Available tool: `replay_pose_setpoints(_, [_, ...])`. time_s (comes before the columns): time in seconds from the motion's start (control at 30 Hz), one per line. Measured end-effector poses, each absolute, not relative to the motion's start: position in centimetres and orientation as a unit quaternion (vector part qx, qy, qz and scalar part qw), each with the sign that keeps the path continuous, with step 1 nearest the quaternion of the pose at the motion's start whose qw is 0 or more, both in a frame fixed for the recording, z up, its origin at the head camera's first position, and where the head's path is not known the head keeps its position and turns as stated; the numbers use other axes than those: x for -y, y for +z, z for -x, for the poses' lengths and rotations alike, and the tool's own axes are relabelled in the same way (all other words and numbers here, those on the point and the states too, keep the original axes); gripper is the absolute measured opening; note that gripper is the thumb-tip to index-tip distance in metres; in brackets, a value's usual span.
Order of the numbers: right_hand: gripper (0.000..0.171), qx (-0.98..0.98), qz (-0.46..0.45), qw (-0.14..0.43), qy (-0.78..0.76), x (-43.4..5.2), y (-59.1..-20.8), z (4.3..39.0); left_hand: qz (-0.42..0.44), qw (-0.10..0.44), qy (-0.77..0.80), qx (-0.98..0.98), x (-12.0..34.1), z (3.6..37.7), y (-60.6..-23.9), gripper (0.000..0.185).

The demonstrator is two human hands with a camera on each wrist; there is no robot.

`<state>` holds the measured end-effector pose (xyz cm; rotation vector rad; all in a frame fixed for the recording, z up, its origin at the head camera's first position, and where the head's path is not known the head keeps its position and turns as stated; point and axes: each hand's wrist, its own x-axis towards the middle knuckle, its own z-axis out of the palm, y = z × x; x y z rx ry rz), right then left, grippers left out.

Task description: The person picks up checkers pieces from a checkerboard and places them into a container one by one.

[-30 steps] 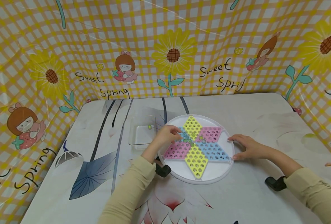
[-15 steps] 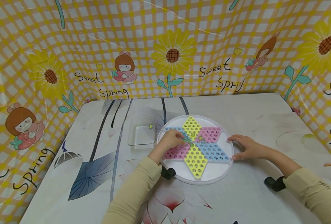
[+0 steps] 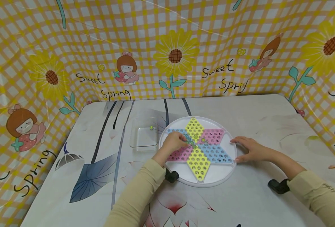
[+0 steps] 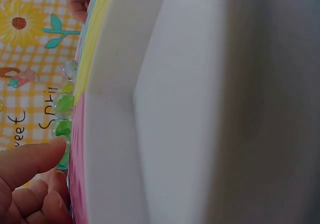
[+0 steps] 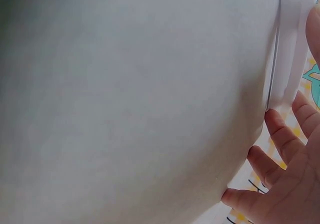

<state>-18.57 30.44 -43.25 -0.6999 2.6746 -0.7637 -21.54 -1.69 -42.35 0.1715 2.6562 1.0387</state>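
Observation:
A round white Chinese checkers board [image 3: 219, 171] with a pink, yellow and blue star of holes lies on the table. Several clear glass marbles [image 3: 203, 140] sit about its middle. My left hand [image 3: 171, 143] is over the left side of the star, fingertips among the marbles. In the left wrist view its thumb [image 4: 42, 156] and curled fingers pinch a green-swirled marble [image 4: 64, 159], partly hidden by the thumb; more marbles [image 4: 64, 105] stand in line past it. My right hand [image 3: 251, 149] rests at the board's right rim, fingers spread and fingertips touching the edge [image 5: 272, 79].
Left of the board stands a clear plastic box [image 3: 143, 146] with a yellow-green marble [image 3: 151, 128] inside. A yellow checked cloth [image 3: 144, 37] rises behind and beside the table [image 3: 258, 110]. Black wrist camera mounts [image 3: 279, 186] sit under both wrists.
My left hand has shifted right and slightly down, from the blue left point toward the star's middle, uncovering the blue holes. My right hand stays at the rim.

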Motion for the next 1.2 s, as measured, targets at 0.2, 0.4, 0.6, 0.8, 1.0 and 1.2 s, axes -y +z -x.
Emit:
replay_pose_setpoints(0.2, [0.070, -0.923, 0.246, 0.133, -0.263, -30.5, -43.4, 18.6, -0.046, 0.145, 0.352, -0.923, 1.6, 21.4, -42.3, 0.018])
replay_pose_setpoints(0.4, [0.069, -0.921, 0.256, 0.128, -0.264, -30.5, -43.3, 18.6, -0.047, 0.141, 0.349, -0.925, 1.6, 21.4, -42.4, 0.015])
replay_pose_setpoints(0.6, [0.070, -0.922, 0.250, 0.130, -0.264, -30.5, -43.2, 18.6, -0.052, 0.138, 0.357, -0.923, 1.7, 21.3, -42.4, 0.016])
replay_pose_setpoints(0.8, [0.070, -0.924, 0.247, 0.133, -0.261, -30.5, -43.3, 18.6, -0.065, 0.142, 0.374, -0.914, 2.0, 21.3, -42.6, 0.017])
replay_pose_setpoints(1.0, [0.070, -0.925, 0.244, 0.134, -0.260, -30.4, -43.2, 18.6, -0.081, 0.147, 0.394, -0.904, 2.4, 21.5, -42.6, 0.020])
replay_pose_setpoints(1.2, [0.069, -0.923, 0.246, 0.136, -0.262, -30.5, -43.3, 18.6, -0.087, 0.149, 0.442, -0.880, 2.7, 21.4, -42.0, 0.021])
